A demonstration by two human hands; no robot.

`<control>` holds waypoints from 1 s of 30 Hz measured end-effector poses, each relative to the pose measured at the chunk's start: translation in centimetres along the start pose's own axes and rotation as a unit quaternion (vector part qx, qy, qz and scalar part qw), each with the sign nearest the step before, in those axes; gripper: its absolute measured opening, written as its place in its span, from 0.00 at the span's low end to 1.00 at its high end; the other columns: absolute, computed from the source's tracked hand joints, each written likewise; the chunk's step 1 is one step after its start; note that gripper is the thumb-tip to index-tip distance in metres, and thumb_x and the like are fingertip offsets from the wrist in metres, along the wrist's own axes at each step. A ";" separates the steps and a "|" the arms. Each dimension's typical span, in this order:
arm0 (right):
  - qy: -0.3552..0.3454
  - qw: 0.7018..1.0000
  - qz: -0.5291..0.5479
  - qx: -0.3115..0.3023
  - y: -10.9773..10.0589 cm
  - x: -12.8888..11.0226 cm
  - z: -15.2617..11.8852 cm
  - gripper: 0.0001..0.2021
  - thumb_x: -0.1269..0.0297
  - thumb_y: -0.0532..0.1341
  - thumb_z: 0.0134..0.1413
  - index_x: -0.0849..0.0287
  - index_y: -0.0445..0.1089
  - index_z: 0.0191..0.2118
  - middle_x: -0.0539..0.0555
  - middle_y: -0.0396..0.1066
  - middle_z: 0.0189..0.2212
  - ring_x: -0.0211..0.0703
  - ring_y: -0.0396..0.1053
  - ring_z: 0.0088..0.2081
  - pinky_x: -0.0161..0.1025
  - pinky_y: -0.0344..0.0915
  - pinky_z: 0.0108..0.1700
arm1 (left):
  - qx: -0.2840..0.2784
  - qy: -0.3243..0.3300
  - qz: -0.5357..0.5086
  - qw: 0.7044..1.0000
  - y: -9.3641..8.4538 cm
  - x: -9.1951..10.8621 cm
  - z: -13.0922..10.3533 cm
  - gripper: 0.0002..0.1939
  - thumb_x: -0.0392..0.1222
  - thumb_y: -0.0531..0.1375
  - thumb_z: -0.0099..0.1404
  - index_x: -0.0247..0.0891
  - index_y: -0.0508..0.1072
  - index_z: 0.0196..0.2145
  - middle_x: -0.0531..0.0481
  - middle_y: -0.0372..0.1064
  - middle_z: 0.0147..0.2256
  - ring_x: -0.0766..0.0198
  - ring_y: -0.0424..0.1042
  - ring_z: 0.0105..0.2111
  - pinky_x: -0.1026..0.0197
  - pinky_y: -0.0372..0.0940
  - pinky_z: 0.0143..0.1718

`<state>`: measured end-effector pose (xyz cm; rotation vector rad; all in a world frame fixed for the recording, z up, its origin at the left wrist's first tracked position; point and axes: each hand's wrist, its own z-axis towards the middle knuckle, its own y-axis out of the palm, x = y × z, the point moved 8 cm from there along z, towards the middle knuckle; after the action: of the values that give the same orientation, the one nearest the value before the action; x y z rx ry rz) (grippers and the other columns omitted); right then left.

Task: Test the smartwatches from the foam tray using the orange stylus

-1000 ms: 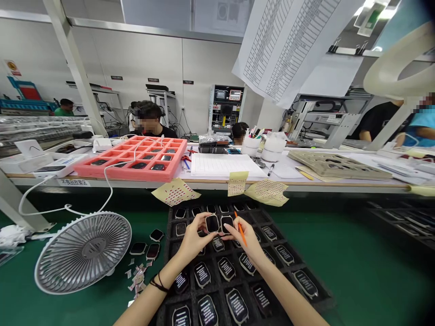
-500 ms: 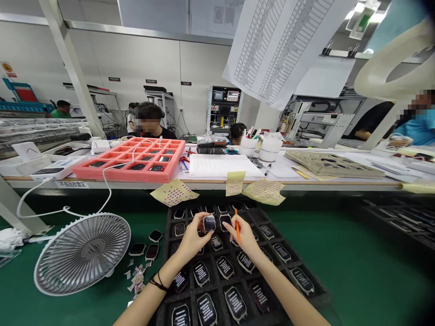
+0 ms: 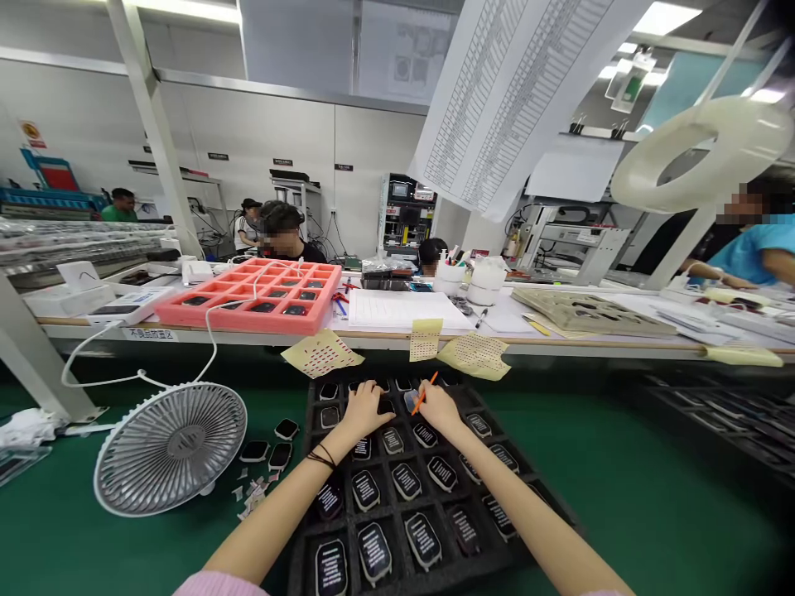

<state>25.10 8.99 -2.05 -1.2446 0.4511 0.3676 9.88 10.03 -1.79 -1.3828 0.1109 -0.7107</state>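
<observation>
A black foam tray (image 3: 388, 463) with square compartments holds rows of smartwatch bodies, many with white text lit on their screens. My left hand (image 3: 363, 410) reaches into a far compartment, thumb and fingers round a dark-faced smartwatch (image 3: 386, 406) that they partly hide. My right hand (image 3: 440, 408) grips a thin orange pen-like stick (image 3: 425, 394), held slantwise. Just left of its fingers is another smartwatch (image 3: 411, 401) with a pale, shiny face; whether the fingers touch it I cannot tell. Outside the tray, on the green mat, lie three smartwatches (image 3: 281, 456).
A grey fan (image 3: 177, 447) stands left of the tray, near small paper scraps (image 3: 253, 498). On the shelf above are a pink foam tray (image 3: 248, 298), paper sheets (image 3: 403, 309) and a beige tray (image 3: 590, 313). Yellow sticker sheets (image 3: 323, 352) hang from its edge. Co-workers sit beyond.
My left hand has lowered the raised smartwatch into the tray. The orange stick in my right hand has tilted from near upright to slanting. The head view has shifted slightly.
</observation>
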 end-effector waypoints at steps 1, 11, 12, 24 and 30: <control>-0.002 1.000 -0.012 0.007 -0.6 -0.4 -0.3 0.07 0.71 0.56 0.49 0.56 0.56 0.25 0.53 0.64 0.24 0.45 0.65 0.30 0.35 0.53 0.29 | -0.005 -0.002 0.012 1.000 -0.3 -0.3 -0.2 0.18 0.46 0.60 0.56 0.35 0.67 0.42 0.39 0.63 0.48 0.48 0.60 0.51 0.48 0.58 0.47; -0.067 0.988 -0.042 -0.133 3.1 -5.8 -5.1 0.03 0.68 0.57 0.53 0.57 0.61 0.29 0.53 0.70 0.27 0.42 0.68 0.28 0.34 0.55 0.29 | -0.174 0.024 0.104 0.979 -2.2 -0.4 -5.4 0.16 0.32 0.63 0.43 0.37 0.72 0.34 0.42 0.68 0.40 0.48 0.70 0.38 0.51 0.63 0.40; -0.064 0.987 -0.050 -0.136 3.5 -6.0 -5.3 0.02 0.70 0.56 0.53 0.58 0.62 0.30 0.56 0.71 0.29 0.44 0.69 0.30 0.35 0.56 0.30 | -0.178 0.026 0.109 0.978 -2.1 -0.4 -5.7 0.19 0.32 0.63 0.43 0.37 0.72 0.36 0.42 0.67 0.42 0.48 0.69 0.40 0.51 0.62 0.41; -0.042 0.989 0.004 -0.140 4.4 -4.9 -4.9 0.03 0.72 0.55 0.53 0.59 0.60 0.30 0.58 0.71 0.30 0.48 0.71 0.33 0.37 0.59 0.32 | -0.214 0.045 0.096 0.971 -0.6 -1.4 -5.1 0.22 0.38 0.66 0.43 0.39 0.73 0.39 0.42 0.62 0.44 0.48 0.67 0.43 0.52 0.63 0.41; -0.008 0.978 0.129 -0.166 5.2 -3.7 -4.7 0.05 0.69 0.51 0.56 0.56 0.55 0.30 0.45 0.66 0.21 0.32 0.62 0.13 0.29 0.55 0.16 | -0.216 0.056 0.069 0.972 -0.5 -1.9 -4.8 0.22 0.38 0.66 0.41 0.40 0.71 0.37 0.46 0.62 0.41 0.51 0.67 0.40 0.57 0.62 0.38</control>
<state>18.66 5.84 -5.61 -1.5098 0.5550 0.6958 5.99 6.92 -2.98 -1.7295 0.4700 -0.6704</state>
